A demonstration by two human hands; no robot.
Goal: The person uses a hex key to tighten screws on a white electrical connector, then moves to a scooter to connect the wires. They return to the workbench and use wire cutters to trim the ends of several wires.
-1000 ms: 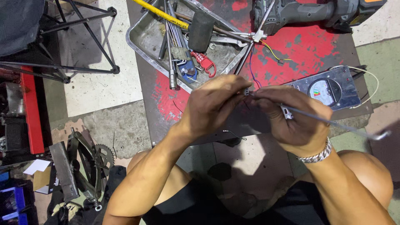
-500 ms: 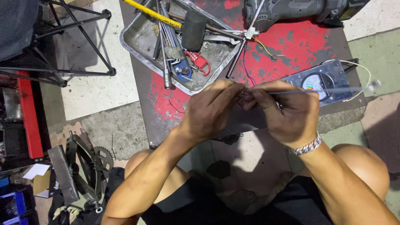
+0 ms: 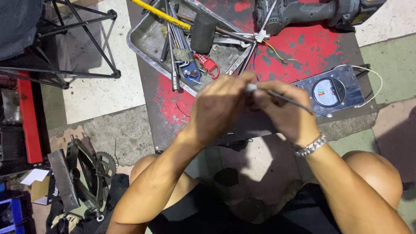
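Observation:
My left hand [image 3: 219, 108] and my right hand [image 3: 288, 115] meet over a worn red metal table [image 3: 312, 47]. Both pinch a thin grey metal rod [image 3: 299, 103]. Its pale end [image 3: 250, 87] sits at my left fingertips, and its shaft runs right past my right hand to a tip above the table edge. My right wrist carries a silver bracelet [image 3: 310, 146]. Just beyond my right hand lies a flat metal plate with a round dial gauge [image 3: 329, 91] and a pale wire looping off it.
A dented metal tray [image 3: 141, 50] at the table's far left holds a black mallet [image 3: 203, 26], a red tool [image 3: 209, 64] and several rods. A grey power tool [image 3: 303, 13] lies at the back. A black stand [image 3: 86, 43], a red frame [image 3: 28, 117] and a bicycle chainring [image 3: 105, 162] crowd the floor left.
Both hands have shifted slightly up the table. The rod's free end, first reaching far right and low, has swung up and now ends much closer to my right hand.

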